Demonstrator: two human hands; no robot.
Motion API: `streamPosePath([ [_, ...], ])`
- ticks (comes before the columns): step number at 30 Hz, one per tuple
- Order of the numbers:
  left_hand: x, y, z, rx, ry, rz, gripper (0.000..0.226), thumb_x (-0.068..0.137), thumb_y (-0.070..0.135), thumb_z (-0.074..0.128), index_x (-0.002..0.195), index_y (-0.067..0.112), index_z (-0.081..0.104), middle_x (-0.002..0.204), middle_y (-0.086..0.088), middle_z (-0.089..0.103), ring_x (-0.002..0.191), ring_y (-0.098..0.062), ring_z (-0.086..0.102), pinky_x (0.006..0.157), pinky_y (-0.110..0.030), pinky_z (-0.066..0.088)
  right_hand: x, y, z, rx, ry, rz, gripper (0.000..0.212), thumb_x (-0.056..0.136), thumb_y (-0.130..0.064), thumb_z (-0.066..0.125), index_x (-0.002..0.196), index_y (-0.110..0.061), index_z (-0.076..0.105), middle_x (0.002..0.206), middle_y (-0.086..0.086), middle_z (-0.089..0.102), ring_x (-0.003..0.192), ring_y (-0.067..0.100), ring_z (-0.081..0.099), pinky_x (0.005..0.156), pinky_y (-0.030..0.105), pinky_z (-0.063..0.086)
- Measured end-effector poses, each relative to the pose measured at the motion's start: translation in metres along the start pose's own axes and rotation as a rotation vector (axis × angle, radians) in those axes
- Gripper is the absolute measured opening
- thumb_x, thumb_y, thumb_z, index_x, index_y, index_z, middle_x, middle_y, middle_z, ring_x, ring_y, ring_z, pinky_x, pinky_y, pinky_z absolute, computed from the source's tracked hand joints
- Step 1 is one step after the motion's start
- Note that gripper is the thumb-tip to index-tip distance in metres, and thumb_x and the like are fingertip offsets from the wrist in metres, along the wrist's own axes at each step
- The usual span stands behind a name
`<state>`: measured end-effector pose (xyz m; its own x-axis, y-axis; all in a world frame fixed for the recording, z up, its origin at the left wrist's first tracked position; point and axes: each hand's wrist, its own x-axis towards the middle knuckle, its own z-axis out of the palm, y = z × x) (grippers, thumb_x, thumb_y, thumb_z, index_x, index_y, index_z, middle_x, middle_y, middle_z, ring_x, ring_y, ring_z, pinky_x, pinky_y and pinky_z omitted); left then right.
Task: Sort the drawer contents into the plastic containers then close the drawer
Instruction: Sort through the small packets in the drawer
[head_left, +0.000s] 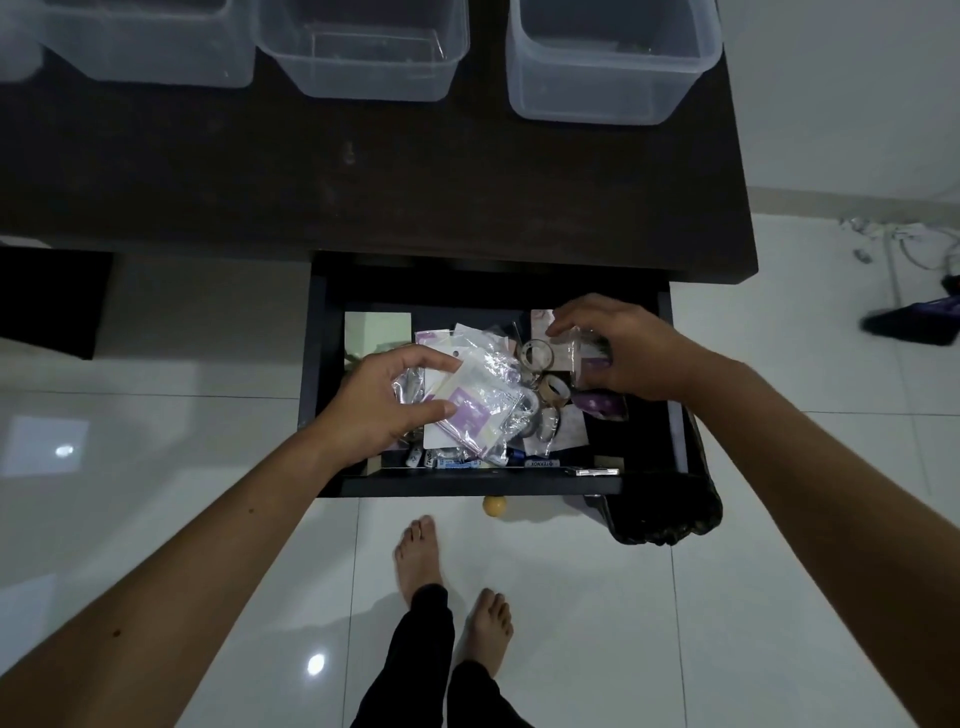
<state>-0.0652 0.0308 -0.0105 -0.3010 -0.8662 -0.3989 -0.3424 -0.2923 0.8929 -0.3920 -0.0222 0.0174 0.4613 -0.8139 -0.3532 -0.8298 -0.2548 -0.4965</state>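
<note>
The drawer (332, 364) stands pulled out from under the dark desk (363, 197), its clutter exposed. The left hand (387, 410) reaches into the drawer's left half and grips a clear plastic packet (480, 400) with a white and purple card inside; thumb and fingers curl round the packet's left edge, so the packet juts out to the right of the grip, lying over the pile. The right hand (618, 353) is in the drawer's right half, its fingers curled down over a small clear bag (584, 345) that it pinches from above; the bag hangs just beneath the fingertips. Between the two hands lie several tape rolls (553, 387), and a purple object (602, 405) sits just below the right hand. Batteries (447, 460) lie along the drawer's front wall, under the packet. Three clear plastic containers (613, 57) stand in a row at the desk's far edge, well apart from both hands. Bare feet (418, 556) stand on the white tiled floor (779, 519) below the drawer's front.
</note>
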Motion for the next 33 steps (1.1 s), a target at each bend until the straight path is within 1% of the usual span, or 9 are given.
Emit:
streamPosePath([
  [3, -0.001, -0.001, 0.000, 0.017, 0.010, 0.010, 0.043, 0.081, 0.014, 0.089, 0.116, 0.033, 0.074, 0.132, 0.014, 0.067, 0.126, 0.000, 0.059, 0.099, -0.012, 0.050, 0.007, 0.002, 0.003, -0.143, -0.109, 0.020, 0.069, 0.083, 0.006, 0.070, 0.145, -0.022, 0.056, 0.161, 0.005, 0.036, 0.145, 0.030, 0.038, 0.116, 0.040, 0.041],
  [5, -0.001, -0.002, 0.000, 0.009, 0.001, 0.016, 0.042, 0.081, 0.013, 0.089, 0.116, 0.033, 0.074, 0.133, 0.012, 0.066, 0.125, -0.001, 0.059, 0.092, -0.006, 0.049, 0.008, 0.002, 0.004, -0.198, -0.111, 0.072, 0.075, 0.084, 0.007, 0.066, 0.150, -0.023, 0.049, 0.164, 0.009, 0.028, 0.147, 0.034, 0.031, 0.117, 0.044, 0.040],
  [8, -0.001, -0.002, 0.000, -0.012, -0.011, 0.014, 0.042, 0.081, 0.012, 0.088, 0.115, 0.032, 0.075, 0.131, 0.016, 0.066, 0.124, 0.001, 0.059, 0.095, -0.012, 0.051, 0.007, 0.001, 0.008, -0.294, -0.086, 0.106, 0.078, 0.083, 0.005, 0.069, 0.153, -0.020, 0.045, 0.156, 0.016, 0.033, 0.143, 0.037, 0.033, 0.114, 0.048, 0.044],
  [11, -0.002, -0.001, 0.000, -0.020, 0.000, 0.029, 0.042, 0.081, 0.011, 0.088, 0.113, 0.035, 0.074, 0.130, 0.015, 0.067, 0.123, 0.005, 0.059, 0.094, -0.006, 0.048, 0.004, 0.002, 0.013, -0.334, -0.021, 0.048, 0.076, 0.075, 0.008, 0.076, 0.145, -0.011, 0.053, 0.137, 0.017, 0.048, 0.127, 0.036, 0.046, 0.098, 0.049, 0.054],
  [15, -0.002, -0.002, 0.000, -0.021, 0.009, 0.037, 0.043, 0.081, 0.012, 0.089, 0.112, 0.037, 0.074, 0.129, 0.017, 0.067, 0.123, 0.004, 0.059, 0.105, -0.023, 0.049, 0.001, 0.005, 0.018, -0.401, 0.019, 0.023, 0.071, 0.063, 0.008, 0.085, 0.129, -0.005, 0.063, 0.119, 0.017, 0.054, 0.110, 0.036, 0.053, 0.084, 0.045, 0.058],
  [21, 0.000, -0.004, -0.001, -0.024, -0.008, 0.013, 0.044, 0.081, 0.014, 0.089, 0.113, 0.039, 0.075, 0.126, 0.026, 0.066, 0.126, -0.005, 0.061, 0.112, -0.043, 0.051, 0.001, -0.001, 0.015, -0.468, -0.001, 0.021, 0.066, 0.063, -0.023, 0.096, 0.121, -0.009, 0.069, 0.121, 0.016, 0.058, 0.116, 0.037, 0.051, 0.096, 0.043, 0.050],
  [25, -0.001, -0.003, -0.001, -0.041, -0.007, 0.006, 0.043, 0.081, 0.013, 0.089, 0.114, 0.038, 0.075, 0.123, 0.030, 0.066, 0.124, -0.002, 0.062, 0.110, -0.045, 0.053, 0.000, -0.007, 0.013, -0.439, -0.020, 0.010, 0.054, 0.072, -0.028, 0.091, 0.119, -0.014, 0.068, 0.121, 0.013, 0.053, 0.111, 0.033, 0.055, 0.089, 0.040, 0.052],
  [28, -0.002, -0.001, -0.001, -0.030, -0.004, 0.015, 0.043, 0.082, 0.012, 0.088, 0.114, 0.037, 0.074, 0.127, 0.027, 0.064, 0.122, 0.006, 0.059, 0.111, -0.039, 0.052, 0.001, -0.009, 0.011, -0.424, -0.029, 0.022, 0.048, 0.074, -0.030, 0.090, 0.115, -0.017, 0.068, 0.123, 0.010, 0.045, 0.106, 0.029, 0.056, 0.084, 0.036, 0.054],
  [33, -0.002, 0.000, -0.001, -0.011, -0.006, 0.019, 0.043, 0.083, 0.013, 0.087, 0.116, 0.037, 0.073, 0.128, 0.027, 0.063, 0.123, 0.006, 0.056, 0.110, -0.035, 0.052, 0.003, -0.009, 0.007, -0.372, -0.085, 0.058, 0.050, 0.071, -0.030, 0.093, 0.115, -0.019, 0.072, 0.126, 0.007, 0.044, 0.111, 0.026, 0.053, 0.088, 0.033, 0.051],
])
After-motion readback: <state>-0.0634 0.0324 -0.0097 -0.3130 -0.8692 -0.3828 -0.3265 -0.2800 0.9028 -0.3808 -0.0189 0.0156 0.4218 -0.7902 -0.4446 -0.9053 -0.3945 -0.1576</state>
